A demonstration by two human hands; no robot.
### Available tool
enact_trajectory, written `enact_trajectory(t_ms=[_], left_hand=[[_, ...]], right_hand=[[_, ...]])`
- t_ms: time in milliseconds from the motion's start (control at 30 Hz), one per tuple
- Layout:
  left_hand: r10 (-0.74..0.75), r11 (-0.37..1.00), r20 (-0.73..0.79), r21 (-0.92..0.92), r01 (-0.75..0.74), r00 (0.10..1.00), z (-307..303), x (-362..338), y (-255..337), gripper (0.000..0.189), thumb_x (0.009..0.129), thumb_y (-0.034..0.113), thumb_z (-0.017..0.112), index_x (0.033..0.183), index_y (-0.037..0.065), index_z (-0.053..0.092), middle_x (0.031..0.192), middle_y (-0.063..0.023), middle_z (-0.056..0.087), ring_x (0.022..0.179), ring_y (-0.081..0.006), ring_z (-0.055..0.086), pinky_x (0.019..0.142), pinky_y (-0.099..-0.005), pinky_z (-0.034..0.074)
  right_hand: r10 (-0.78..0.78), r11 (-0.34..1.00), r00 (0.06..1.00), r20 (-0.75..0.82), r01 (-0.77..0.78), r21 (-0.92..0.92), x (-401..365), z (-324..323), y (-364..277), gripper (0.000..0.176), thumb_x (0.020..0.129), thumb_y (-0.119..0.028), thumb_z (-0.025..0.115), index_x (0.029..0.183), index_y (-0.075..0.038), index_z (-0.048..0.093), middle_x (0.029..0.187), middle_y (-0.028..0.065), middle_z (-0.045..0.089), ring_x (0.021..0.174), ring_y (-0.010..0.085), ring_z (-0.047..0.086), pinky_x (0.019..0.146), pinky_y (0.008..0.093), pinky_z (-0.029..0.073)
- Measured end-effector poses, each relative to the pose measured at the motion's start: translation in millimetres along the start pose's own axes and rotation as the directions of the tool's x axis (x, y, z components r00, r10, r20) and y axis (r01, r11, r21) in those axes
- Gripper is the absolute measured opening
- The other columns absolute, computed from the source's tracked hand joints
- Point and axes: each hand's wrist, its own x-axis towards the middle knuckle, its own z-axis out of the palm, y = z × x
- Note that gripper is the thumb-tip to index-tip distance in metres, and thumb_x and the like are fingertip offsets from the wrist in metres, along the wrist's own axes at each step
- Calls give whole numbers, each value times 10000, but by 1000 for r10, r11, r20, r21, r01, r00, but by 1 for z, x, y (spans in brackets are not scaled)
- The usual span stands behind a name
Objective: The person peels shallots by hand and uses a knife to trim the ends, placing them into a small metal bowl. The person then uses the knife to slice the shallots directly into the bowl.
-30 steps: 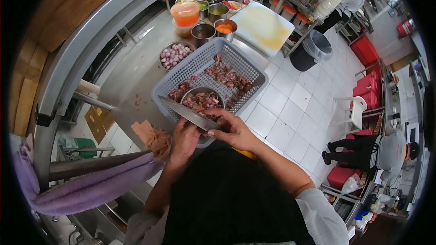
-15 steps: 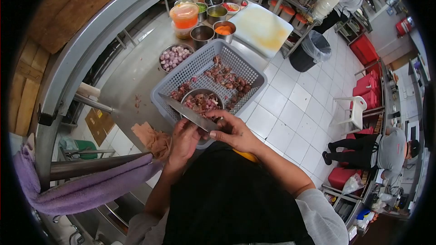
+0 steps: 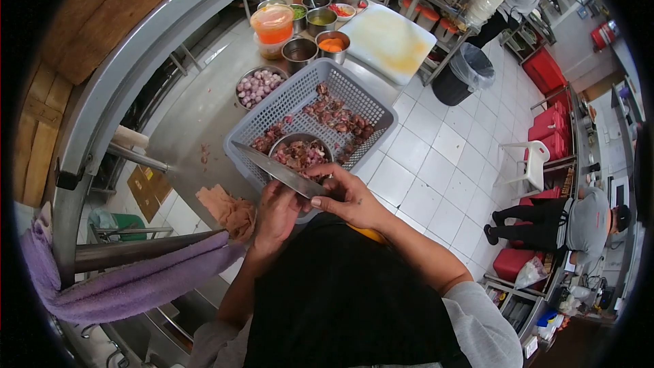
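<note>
My right hand (image 3: 347, 197) grips a knife (image 3: 279, 169), its broad blade slanting up and left over the grey basket's near side. Close against the blade, my left hand (image 3: 278, 212) has its fingers curled together; what they hold is mostly hidden behind the knife. Beneath the blade, a round metal bowl (image 3: 329, 142) of shallots and papery skins sits inside the grey perforated basket (image 3: 385, 119). Reddish-brown shallots (image 3: 337, 112) lie loose in the basket around the bowl. Peeled shallots (image 3: 259, 87) fill another metal bowl just beyond the basket's left side.
A white cutting board (image 3: 388, 41) lies behind the basket, beside metal containers and an orange-filled tub (image 3: 272, 24). A crumpled brown cloth (image 3: 228, 211) rests at the table edge, near a purple towel (image 3: 136, 276). Two people work at right, past a black bin (image 3: 453, 85).
The view has shifted slightly, so the surroundings sit a little further left. Both hands and the knife keep nearly the same position.
</note>
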Motion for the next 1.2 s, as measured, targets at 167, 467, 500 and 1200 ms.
enact_trajectory(t_ms=[167,467,500,1200], left_hand=[[27,999,-19,42,-26,999,3,-2,8,176,984,102,562,1131,11,598,941,-72,642,734,-142,583,603,-287,457],[51,996,57,75,-56,997,-1,1,13,244,969,81,581,1193,-16,584,963,-68,643,747,-143,588,617,-280,459],[52,996,58,75,-56,997,-1,2,13,244,969,81,581,1193,-16,584,963,-68,643,747,-143,588,617,-280,459],[138,960,100,231,-158,985,4,-1,24,268,956,54,593,1205,-43,597,949,-60,649,739,-105,569,617,-248,452]], right_hand=[[-9,971,1000,19,4,239,2,1,-3,388,938,-157,670,1289,-96,516,831,-13,597,694,56,524,615,227,413],[181,908,980,79,-197,369,0,-9,-3,438,938,-200,670,1333,-129,496,789,-47,546,673,37,483,582,204,354],[164,935,984,67,-176,308,-1,-7,-7,473,935,-208,672,1358,-131,475,788,-42,525,696,43,476,603,211,348],[192,904,978,85,-210,372,-1,-5,-16,495,933,-188,662,1390,-118,486,736,-47,517,658,47,485,597,206,376]])
